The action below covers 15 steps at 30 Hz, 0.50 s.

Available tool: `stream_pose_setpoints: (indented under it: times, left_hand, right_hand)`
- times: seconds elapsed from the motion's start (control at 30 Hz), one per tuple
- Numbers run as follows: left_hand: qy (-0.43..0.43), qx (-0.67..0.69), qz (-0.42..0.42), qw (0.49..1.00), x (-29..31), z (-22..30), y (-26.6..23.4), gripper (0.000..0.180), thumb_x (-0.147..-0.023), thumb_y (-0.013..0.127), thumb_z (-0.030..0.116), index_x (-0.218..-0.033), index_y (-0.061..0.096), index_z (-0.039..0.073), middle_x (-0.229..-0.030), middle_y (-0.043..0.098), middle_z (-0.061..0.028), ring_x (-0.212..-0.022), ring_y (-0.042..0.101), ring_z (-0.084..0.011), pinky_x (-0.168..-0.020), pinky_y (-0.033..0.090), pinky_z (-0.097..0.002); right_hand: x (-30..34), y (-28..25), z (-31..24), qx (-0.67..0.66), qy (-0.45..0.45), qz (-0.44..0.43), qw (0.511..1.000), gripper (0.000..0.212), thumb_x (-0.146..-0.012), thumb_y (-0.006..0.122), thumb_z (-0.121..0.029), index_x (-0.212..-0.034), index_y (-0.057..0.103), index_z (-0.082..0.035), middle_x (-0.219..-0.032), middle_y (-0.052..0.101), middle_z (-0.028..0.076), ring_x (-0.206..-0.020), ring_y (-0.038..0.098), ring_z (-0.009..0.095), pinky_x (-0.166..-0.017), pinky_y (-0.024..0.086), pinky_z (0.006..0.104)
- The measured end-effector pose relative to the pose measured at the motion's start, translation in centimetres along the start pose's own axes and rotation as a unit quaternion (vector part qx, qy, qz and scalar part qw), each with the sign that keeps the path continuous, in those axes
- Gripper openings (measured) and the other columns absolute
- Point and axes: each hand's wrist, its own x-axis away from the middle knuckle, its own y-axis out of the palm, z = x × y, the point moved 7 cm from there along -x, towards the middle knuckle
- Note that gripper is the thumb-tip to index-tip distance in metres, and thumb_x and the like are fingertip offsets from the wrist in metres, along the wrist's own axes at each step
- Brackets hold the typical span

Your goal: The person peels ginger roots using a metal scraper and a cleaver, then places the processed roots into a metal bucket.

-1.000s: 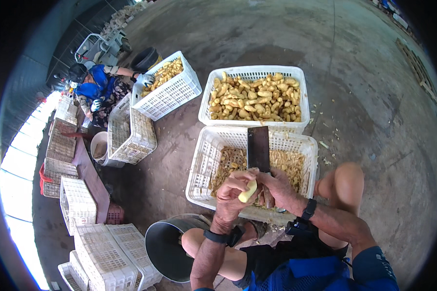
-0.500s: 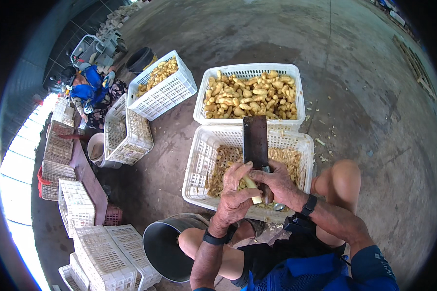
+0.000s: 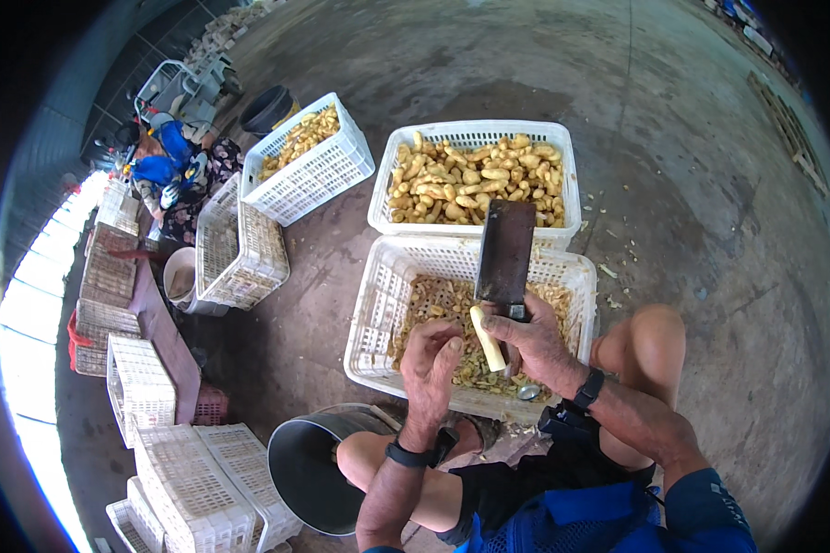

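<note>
My right hand (image 3: 539, 343) grips a dark, broad-bladed cleaver (image 3: 506, 249) by its handle, the blade pointing away from me. Against that hand's thumb leans a pale, peeled stick-shaped vegetable piece (image 3: 487, 339), its exact kind unclear. My left hand (image 3: 431, 362) is apart from the piece, just to its left, fingers loosely bent and nothing visible in them. Both hands are above a white slatted crate (image 3: 371, 318) with peelings (image 3: 421, 304) over its bottom. Beyond it, another white crate (image 3: 384, 147) is heaped with knobbly yellow-brown vegetables (image 3: 475, 180).
A dark bucket (image 3: 295, 479) lies tilted by my left knee. Stacked white crates (image 3: 198, 488) stand at the left. Farther left, a person (image 3: 171, 161) sits beside a crate of yellow pieces (image 3: 318, 180) and a pale bucket (image 3: 183, 276). A wooden pallet (image 3: 788, 129) lies far right.
My left hand has let go of the pale piece and drawn left. The piece now rests with my right hand, and the cleaver has shifted right and tilted slightly.
</note>
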Motion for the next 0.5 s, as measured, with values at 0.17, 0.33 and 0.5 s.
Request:
stream_pose_setpoints:
  times: [0.17, 0.33, 0.5]
  left_hand:
    - [-0.152, 0.069, -0.080, 0.983, 0.4, -2.7, 2.7, 0.044, -0.101, 0.059, 0.029, -0.132, 0.052, -0.002, -0.105, 0.066, -0.0100, -0.086, 0.065, -0.0148, -0.076, 0.056, -0.0308]
    - [-0.149, 0.085, -0.113, 0.979, 0.2, -2.3, 2.8, 0.052, -0.101, 0.060, 0.026, -0.142, 0.044, -0.002, -0.106, 0.065, -0.0076, -0.081, 0.062, -0.0122, -0.069, 0.054, -0.0263]
    - [-0.099, -0.018, -0.062, 0.993, 0.5, -1.7, 1.0, 0.049, -0.099, 0.065, 0.017, -0.141, 0.048, -0.001, -0.100, 0.065, -0.0053, -0.080, 0.059, -0.0094, -0.068, 0.053, -0.0242]
  right_hand:
    - [0.3, 0.3, -1.1, 0.159, -0.132, 0.001, 0.978, 0.032, -0.091, 0.075, -0.014, -0.116, 0.060, -0.002, -0.095, 0.065, 0.002, -0.071, 0.062, 0.008, -0.054, 0.052, 0.0223]
    - [1.4, 1.5, -2.0, 0.164, -0.096, -0.022, 0.982, 0.024, -0.094, 0.071, -0.011, -0.114, 0.062, -0.001, -0.092, 0.065, 0.000, -0.075, 0.061, 0.007, -0.065, 0.052, 0.0251]
    - [1.7, 1.7, -3.6, 0.305, -0.200, -0.007, 0.931, 0.024, -0.093, 0.072, -0.014, -0.109, 0.064, 0.001, -0.082, 0.065, 0.001, -0.063, 0.060, 0.011, -0.056, 0.050, 0.0287]
